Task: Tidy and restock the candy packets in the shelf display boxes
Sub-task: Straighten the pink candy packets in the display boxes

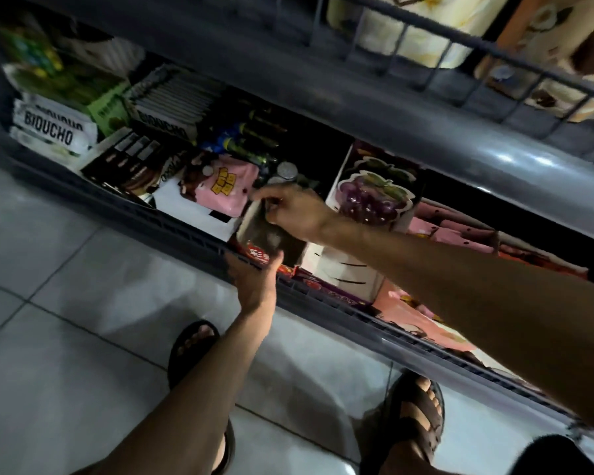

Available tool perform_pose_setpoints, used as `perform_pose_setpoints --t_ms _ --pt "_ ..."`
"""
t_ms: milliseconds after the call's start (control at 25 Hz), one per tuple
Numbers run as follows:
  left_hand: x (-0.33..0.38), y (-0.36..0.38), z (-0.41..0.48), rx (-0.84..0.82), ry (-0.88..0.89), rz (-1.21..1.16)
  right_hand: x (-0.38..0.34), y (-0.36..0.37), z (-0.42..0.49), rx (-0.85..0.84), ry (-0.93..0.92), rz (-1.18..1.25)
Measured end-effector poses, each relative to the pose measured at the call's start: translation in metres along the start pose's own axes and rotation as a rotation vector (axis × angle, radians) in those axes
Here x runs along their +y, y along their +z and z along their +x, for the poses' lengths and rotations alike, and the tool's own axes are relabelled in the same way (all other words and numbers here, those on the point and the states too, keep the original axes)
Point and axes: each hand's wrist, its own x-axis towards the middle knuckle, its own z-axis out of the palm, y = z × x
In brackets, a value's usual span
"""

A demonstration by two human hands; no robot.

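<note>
While we are crouching at the low shelf [199, 234], we are handling one dark packet at its front edge.

Packet: we are holding a dark, glossy candy packet [259, 234] with a red printed end, tilted, just in front of the shelf lip and between the pink box and the grape box.

Left hand: our left hand [254, 279] is reaching up from below, palm up, fingers pressing against the packet's lower red end, gripping it from underneath.

Right hand: our right hand [294, 212] is coming in from the right with the forearm stretched across the shelf front, fingers curled over the packet's upper end and pinching it.

Pink box: a white display box [199, 214] is holding pink packets [232, 186] that are lying loosely on top.

Grape box: a box with a purple grape cut-out [374, 197] is standing just right of our right hand; more pink packets are lying behind it.

Left boxes: the white "BIOUCHO" boxes [54, 132] and a box of dark bars [127, 162] are sitting further left.

Floor: our sandalled feet are resting on pale tiles [66, 303].
</note>
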Motion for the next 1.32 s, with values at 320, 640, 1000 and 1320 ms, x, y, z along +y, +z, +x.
perform_pose_setpoints --t_ms 320,640,1000,1320 --pt "-0.015 -0.002 0.007 0.008 0.064 0.202 -0.018 0.036 0.08 -0.046 0.231 0.275" --pt "-0.015 0.004 0.003 0.022 0.009 0.212 -0.025 0.023 0.031 0.549 0.074 0.396" --pt "-0.028 0.031 -0.054 -0.02 0.086 0.159 0.054 -0.048 -0.164 0.665 0.043 0.256" --pt "-0.029 0.073 -0.081 -0.074 0.093 0.185 0.141 -0.073 -0.264 0.695 0.32 0.346"
